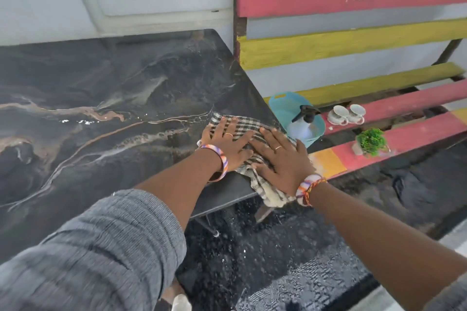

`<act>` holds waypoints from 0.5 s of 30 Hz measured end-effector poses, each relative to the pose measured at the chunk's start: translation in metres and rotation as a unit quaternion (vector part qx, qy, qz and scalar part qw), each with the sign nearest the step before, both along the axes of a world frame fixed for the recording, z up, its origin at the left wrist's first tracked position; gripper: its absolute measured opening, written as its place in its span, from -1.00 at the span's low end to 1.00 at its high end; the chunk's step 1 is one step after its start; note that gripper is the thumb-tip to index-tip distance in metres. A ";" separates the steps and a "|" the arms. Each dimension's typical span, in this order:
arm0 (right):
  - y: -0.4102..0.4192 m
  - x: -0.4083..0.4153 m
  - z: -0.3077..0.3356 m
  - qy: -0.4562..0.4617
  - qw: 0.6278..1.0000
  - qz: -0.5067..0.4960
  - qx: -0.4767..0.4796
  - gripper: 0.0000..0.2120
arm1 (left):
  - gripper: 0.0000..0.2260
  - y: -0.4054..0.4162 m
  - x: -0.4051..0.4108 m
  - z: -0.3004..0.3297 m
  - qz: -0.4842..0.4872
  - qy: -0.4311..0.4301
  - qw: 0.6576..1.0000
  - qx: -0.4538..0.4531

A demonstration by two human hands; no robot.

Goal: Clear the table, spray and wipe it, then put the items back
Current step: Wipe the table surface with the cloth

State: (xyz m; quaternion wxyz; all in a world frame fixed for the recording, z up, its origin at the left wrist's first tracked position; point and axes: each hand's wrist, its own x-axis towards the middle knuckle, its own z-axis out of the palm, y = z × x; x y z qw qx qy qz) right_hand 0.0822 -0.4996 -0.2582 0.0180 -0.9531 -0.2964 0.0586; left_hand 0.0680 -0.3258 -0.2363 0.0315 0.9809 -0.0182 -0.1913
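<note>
A checked cloth (242,126) lies flat on the dark marbled table (106,88) at its right front corner, one end hanging over the edge. My left hand (227,141) and my right hand (280,154) both press flat on the cloth, fingers spread. On the painted bench (404,108) to the right stand a blue basket (283,106) with a spray bottle (304,118) in it, two white cups (346,115) and a small green plant (371,141).
The table's bare top stretches left and back to a white wall with a window. The bench back rises close to the table's right edge. Dark speckled floor lies below, and a table leg shows under the corner.
</note>
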 end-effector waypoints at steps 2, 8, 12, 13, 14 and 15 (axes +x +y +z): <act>0.007 -0.026 -0.001 -0.010 0.999 -0.036 0.011 -0.27 | -0.53 -0.001 -0.011 0.001 -0.016 -0.026 1.000 -0.003; 0.061 -0.083 -0.003 0.001 0.991 -0.113 0.077 -0.20 | -0.51 -0.004 -0.040 0.002 0.112 -0.068 0.986 -0.104; 0.103 -0.109 -0.009 -0.057 0.987 -0.142 0.054 -0.32 | -0.49 0.022 -0.032 0.001 0.196 -0.047 0.970 -0.138; 0.114 -0.113 -0.006 -0.050 0.988 -0.135 0.052 -0.34 | -0.52 0.030 -0.027 0.001 0.193 -0.036 0.973 -0.124; 0.123 -0.116 -0.004 -0.046 0.988 -0.133 0.058 -0.33 | -0.53 0.036 -0.023 0.001 0.188 -0.028 0.975 -0.116; 0.131 -0.118 -0.002 -0.027 0.989 -0.132 0.065 -0.29 | -0.52 0.042 -0.021 0.001 0.192 -0.023 0.974 -0.118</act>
